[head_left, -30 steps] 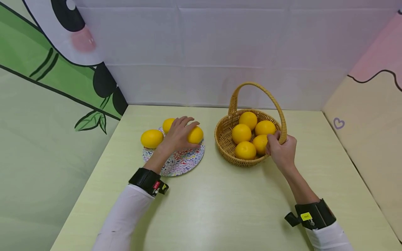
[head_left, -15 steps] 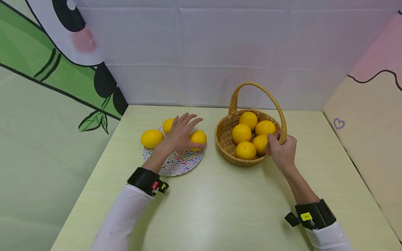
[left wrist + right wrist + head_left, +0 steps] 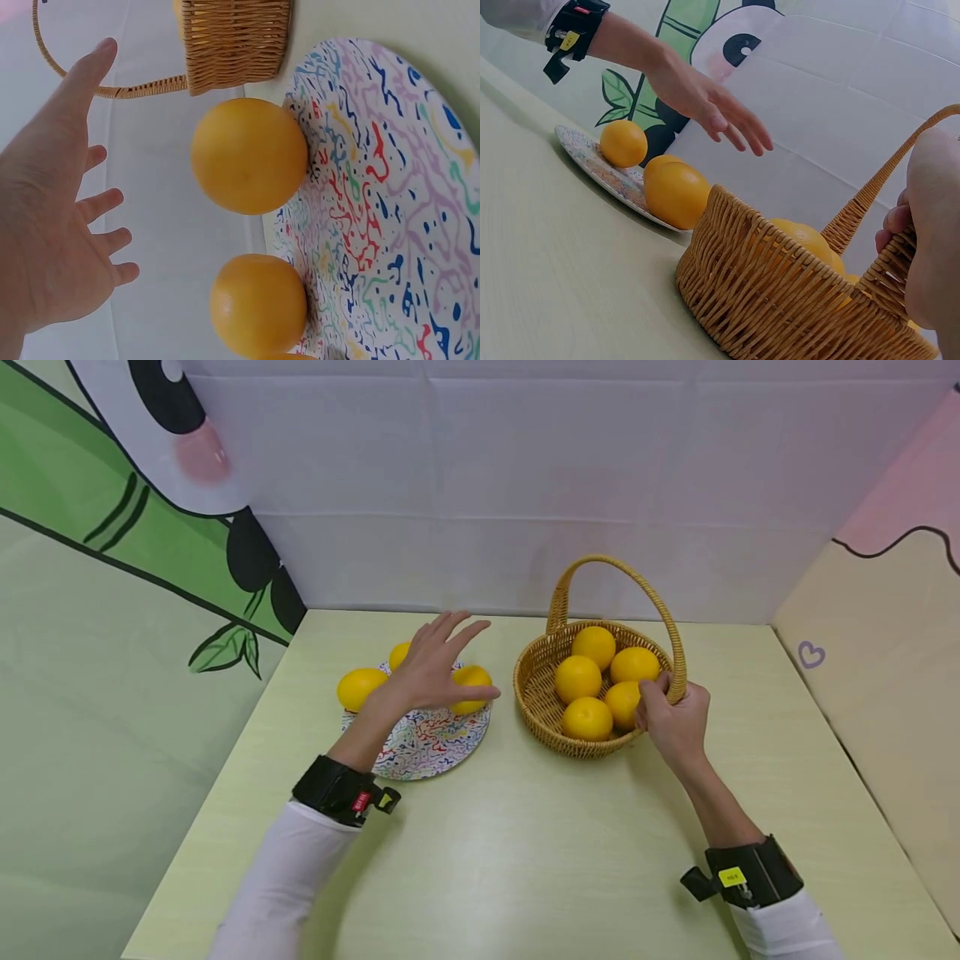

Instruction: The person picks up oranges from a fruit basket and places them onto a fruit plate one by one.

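My left hand point(image 3: 429, 672) hovers over a patterned plate point(image 3: 435, 752) with its fingers spread, holding nothing. Below the thumb lies an orange point(image 3: 470, 675) at the plate's right side; the left wrist view shows a gap between that orange point(image 3: 251, 156) and the hand. Another orange point(image 3: 362, 689) sits on the plate's left, and a third point(image 3: 398, 654), partly hidden by my hand, is at the back. My right hand point(image 3: 677, 722) grips the wicker basket point(image 3: 542, 727) at the lower right end of its arched handle point(image 3: 637, 578). Several oranges point(image 3: 587, 719) fill the basket.
Both objects stand on a pale table point(image 3: 480, 860), the basket to the right of the plate. A white cloth backdrop point(image 3: 480, 485) rises behind the table's far edge, with printed panels on the left point(image 3: 112, 693) and right point(image 3: 885, 693).
My left hand has let go of the right-hand orange, spread its fingers and lifted off it. That orange now rests slightly further right on the plate. My right hand has kept its grip.
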Available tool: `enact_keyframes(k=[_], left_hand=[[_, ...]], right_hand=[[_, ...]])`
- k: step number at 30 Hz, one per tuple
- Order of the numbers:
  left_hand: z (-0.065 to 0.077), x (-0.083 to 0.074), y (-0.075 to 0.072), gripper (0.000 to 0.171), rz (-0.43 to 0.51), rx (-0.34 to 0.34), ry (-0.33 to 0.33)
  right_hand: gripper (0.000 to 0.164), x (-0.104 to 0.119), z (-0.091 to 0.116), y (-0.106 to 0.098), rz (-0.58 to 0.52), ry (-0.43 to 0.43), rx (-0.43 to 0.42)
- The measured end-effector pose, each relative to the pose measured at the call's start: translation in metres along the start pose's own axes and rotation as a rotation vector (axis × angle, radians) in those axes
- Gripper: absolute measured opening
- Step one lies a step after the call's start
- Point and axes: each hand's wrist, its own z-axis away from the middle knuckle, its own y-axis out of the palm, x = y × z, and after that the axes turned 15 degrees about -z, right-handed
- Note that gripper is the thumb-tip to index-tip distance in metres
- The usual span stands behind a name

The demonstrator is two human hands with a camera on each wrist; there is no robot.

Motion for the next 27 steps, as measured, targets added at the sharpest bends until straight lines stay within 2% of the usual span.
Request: enact_keyframes(k=[6,17,27], left_hand=[[-0.001,-0.003,-0.004,0.109,-0.008,0.000,0.018],[-0.004,-0.007,-0.001,0.109,-0.004,0.012,0.034],[-0.015,-0.026,0.005,0.108,-0.007,0.043,0.083]], right_hand=[[0.044,0.000,0.000,0.000,-0.006,-0.002,0.002],[0.044,0.000,0.000,0.000,-0.011,0.011,0.003],[0.044,-0.002,-0.001,-0.002,0.018,0.006,-0.005]])
